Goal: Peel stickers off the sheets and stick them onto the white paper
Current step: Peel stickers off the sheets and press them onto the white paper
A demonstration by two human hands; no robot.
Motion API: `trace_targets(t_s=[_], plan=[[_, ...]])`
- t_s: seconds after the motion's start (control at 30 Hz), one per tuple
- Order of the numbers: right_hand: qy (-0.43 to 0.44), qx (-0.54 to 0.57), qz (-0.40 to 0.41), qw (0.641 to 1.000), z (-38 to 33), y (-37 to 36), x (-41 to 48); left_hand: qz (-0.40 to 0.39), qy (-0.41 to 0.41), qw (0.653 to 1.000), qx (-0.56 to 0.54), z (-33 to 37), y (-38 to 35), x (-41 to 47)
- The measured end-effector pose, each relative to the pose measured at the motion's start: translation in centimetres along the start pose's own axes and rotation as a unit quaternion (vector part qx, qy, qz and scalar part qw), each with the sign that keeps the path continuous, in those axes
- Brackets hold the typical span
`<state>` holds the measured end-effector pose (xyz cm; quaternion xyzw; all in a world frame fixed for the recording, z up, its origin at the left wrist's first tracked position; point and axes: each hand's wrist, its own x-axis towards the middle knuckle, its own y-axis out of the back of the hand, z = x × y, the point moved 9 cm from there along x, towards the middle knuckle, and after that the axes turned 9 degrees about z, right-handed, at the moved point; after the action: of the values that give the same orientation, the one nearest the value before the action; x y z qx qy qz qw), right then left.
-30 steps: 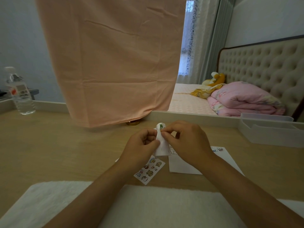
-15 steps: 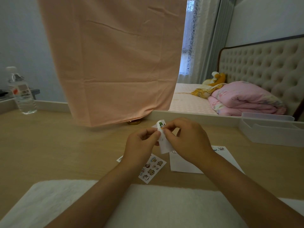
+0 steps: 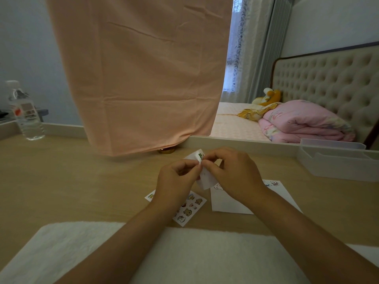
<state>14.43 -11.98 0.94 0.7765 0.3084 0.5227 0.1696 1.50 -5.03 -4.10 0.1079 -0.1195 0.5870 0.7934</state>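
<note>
Above the wooden desk, both hands hold a small sticker sheet (image 3: 206,179) that is bent and mostly bare, with a green sticker near its top edge. My left hand (image 3: 176,181) pinches the sheet's left side. My right hand (image 3: 231,173) pinches at its upper part with thumb and forefinger. A second sticker sheet (image 3: 189,210) with several animal stickers lies flat on the desk under my left wrist. The white paper (image 3: 227,201) lies to its right, partly under my right hand, with stickers along its far edge.
A white fluffy mat (image 3: 82,253) covers the desk's near edge. A water bottle (image 3: 25,113) stands far left. A peach cloth (image 3: 143,78) hangs at the back. A white plastic tray (image 3: 338,160) sits at the right. Behind it is a bed.
The held sheet has tilted and bent more, its lower end swinging right over the white paper. Both hands stay together above the desk.
</note>
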Motion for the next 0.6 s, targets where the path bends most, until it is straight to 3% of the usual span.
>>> trace_targets(t_s=[0.17,0.33,0.6], plan=[[0.067,-0.05,0.052,0.995,-1.1,0.7,-0.1,0.005,0.004,1.0,0.001,-0.1,0.0,0.0],[0.171,-0.098,0.111,0.974,-3.0,1.7,-0.5,-0.006,0.063,0.997,-0.05,-0.3,-0.5,-0.3],[0.216,-0.121,0.124,0.961,-3.4,1.7,-0.7,0.018,0.061,0.998,-0.027,-0.1,0.0,-0.2]])
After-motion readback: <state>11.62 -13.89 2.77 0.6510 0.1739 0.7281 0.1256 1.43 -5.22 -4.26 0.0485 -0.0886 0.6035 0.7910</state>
